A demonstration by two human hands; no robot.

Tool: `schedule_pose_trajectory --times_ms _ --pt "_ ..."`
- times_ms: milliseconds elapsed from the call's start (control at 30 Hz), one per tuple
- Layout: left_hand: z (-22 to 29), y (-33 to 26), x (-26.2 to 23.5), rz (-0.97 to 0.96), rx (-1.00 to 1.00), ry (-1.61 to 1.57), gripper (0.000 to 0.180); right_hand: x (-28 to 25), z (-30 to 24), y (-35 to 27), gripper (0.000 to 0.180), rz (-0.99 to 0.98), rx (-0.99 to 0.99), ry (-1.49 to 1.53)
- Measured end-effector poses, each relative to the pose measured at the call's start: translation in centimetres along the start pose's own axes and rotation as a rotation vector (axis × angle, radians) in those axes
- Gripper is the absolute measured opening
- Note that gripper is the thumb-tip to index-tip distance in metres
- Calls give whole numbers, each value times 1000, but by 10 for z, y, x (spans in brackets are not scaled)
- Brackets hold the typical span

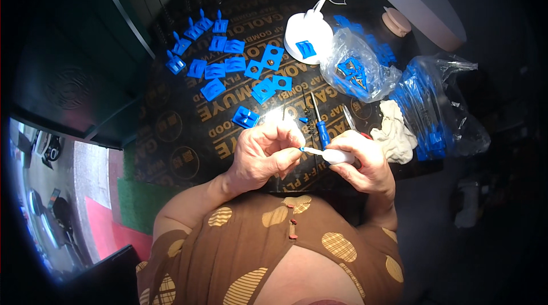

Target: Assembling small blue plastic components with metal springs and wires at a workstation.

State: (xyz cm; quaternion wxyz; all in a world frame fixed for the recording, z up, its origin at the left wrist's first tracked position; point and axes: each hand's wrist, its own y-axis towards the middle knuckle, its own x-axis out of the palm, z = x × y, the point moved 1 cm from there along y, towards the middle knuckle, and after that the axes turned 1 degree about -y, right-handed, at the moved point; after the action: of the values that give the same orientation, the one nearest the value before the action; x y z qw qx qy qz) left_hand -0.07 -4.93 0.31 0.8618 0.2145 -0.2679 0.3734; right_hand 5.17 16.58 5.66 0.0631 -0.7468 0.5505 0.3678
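Note:
My left hand [264,152] pinches a small blue piece [302,149] between thumb and fingertips, most of it hidden. In my right hand [368,159] is a small white squeeze bottle [338,157], tilted on its side. Its narrow pale tip reaches left and meets the blue piece, or comes very near it. Just beyond my hands lies a blue-handled screwdriver [322,131], its shaft pointing away. Left of it, a tiny blue bit [303,120] and a dark spring rest on the table. A blue square part [245,116] with a raised middle sits beyond my left hand.
Several blue plates and clips [214,71] spread over the dark printed table [188,116]. A white lamp base [297,25] stands behind, one blue plate on it. To the right are plastic bags of blue parts [359,65], a crumpled cloth [394,133] and a pink round container [397,21].

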Motion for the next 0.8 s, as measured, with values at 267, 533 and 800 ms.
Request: schedule_pose_trajectory --times_ms 267,533,800 --pt "-2 0 4 -5 97 -29 10 14 3 -9 27 80 41 -19" --pt "-3 -3 5 136 124 60 7 20 4 -10 40 248 -183 -288" --pt "7 0 6 80 266 -35 12 10 27 -26 25 516 -39 -150"
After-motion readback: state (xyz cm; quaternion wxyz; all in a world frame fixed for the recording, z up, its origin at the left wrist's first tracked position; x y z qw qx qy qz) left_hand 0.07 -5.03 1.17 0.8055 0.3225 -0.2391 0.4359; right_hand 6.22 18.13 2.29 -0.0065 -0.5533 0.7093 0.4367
